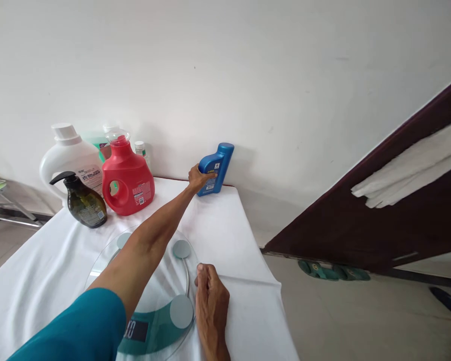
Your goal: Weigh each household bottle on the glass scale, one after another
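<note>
Left hand point(197, 178) grips glossy blue bottle point(215, 169) — right hand point(209, 300) beside round glass scale point(150, 296).

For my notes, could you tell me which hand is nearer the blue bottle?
Left. The left hand grips the blue bottle by the wall; the right hand rests beside the scale.

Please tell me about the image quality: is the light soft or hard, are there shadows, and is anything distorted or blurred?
Head view: soft, even light; the blue bottle, touched by the left hand, casts only a faint shadow on the wall. Head view: the wide lens bends the dark door into a slant. Head view: the glass scale beside the right hand shows little glare; its display is too blurred to read.
</note>
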Available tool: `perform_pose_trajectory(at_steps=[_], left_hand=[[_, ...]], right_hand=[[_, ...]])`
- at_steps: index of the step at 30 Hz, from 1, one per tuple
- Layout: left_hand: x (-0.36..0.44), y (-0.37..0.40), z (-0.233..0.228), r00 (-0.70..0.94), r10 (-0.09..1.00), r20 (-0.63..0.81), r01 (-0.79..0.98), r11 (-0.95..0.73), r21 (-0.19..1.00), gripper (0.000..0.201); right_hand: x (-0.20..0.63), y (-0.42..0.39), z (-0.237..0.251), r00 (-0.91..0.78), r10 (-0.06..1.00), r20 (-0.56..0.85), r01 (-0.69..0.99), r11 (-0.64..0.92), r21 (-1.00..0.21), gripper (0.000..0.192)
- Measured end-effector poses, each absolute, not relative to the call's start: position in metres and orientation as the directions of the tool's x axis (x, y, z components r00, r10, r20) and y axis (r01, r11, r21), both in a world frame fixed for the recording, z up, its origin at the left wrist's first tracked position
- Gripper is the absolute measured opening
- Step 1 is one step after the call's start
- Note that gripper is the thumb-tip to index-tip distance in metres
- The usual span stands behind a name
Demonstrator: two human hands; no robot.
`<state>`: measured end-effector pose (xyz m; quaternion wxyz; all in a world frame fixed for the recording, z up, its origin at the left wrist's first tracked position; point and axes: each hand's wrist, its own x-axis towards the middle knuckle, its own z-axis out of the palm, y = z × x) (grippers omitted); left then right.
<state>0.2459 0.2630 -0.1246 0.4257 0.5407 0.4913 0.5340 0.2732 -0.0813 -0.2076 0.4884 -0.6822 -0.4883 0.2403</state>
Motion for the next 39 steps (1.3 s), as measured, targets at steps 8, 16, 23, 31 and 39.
perform_pose_trajectory(at_steps=[8,16,23,31,39], left_hand=[[0.170,0.184,-0.074,0.032,0.986,0.162,-0.151,-0.155,0.976,0.074],[0.061,0.022,-0.051,0.079,0.957,0.281,-0.106,-0.272,0.956,0.066],[0.016,-0.034,-0.089,0.011,0.973,0.229,-0.125,-0.226,0.966,0.062],[0.009,-0.032,-0.110,0.082,0.961,0.266,-0.130,-0.254,0.958,0.061],[0.007,-0.028,-0.113,0.166,0.944,0.287,-0.106,-0.272,0.956,0.069]], right_hand=[[0.278,-0.079,-0.204,0.366,0.919,0.146,0.444,-0.035,-0.895,0.058],[0.278,-0.076,-0.201,0.326,0.932,0.157,0.462,-0.013,-0.887,0.057],[0.274,-0.077,-0.196,0.326,0.930,0.167,0.516,-0.027,-0.856,0.059],[0.271,-0.079,-0.194,0.344,0.927,0.148,0.521,-0.057,-0.852,0.060],[0.272,-0.081,-0.192,0.338,0.926,0.169,0.538,-0.043,-0.842,0.061]])
